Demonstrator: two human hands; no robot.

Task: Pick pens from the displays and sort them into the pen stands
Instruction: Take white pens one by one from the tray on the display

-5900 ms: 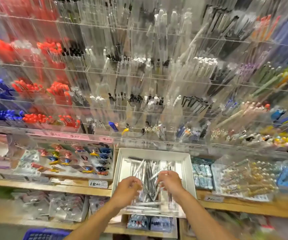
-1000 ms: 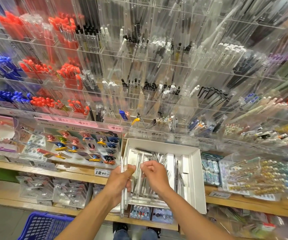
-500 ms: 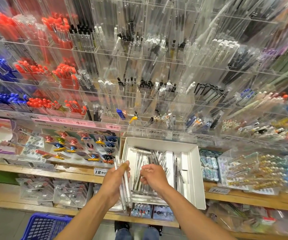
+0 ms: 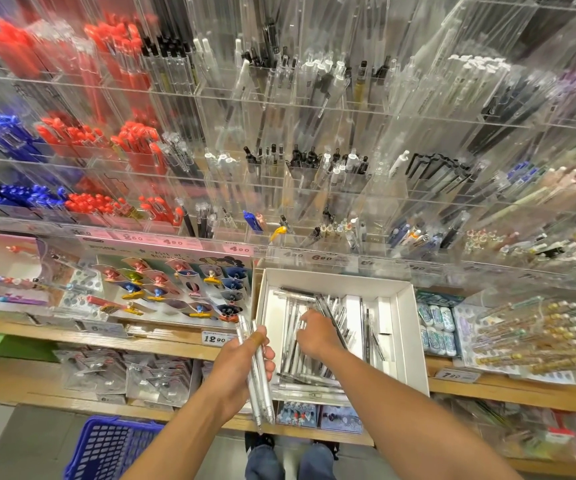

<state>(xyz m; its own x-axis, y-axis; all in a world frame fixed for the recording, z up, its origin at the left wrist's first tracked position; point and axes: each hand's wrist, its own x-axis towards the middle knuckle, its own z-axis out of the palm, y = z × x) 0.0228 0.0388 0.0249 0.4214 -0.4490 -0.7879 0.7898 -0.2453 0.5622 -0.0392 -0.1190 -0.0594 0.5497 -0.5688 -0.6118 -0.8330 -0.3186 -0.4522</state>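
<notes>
A white cardboard box full of clear pens sits on the wooden shelf in front of me. My left hand grips a bundle of clear pens held upright at the box's left edge. My right hand reaches into the box, fingers curled down among the loose pens; whether it holds one is hidden. Above the box rise tiers of clear acrylic pen stands holding red, blue, black and white pens.
A blue shopping basket stands on the floor at lower left. A card display of character clips lies left of the box, and packaged erasers and beaded pens lie to its right. Price tags line the shelf edge.
My left hand keeps its pen bundle beside the box's left edge, tilted a little more. My right hand has stayed in the box, shifting slightly among the pens.
</notes>
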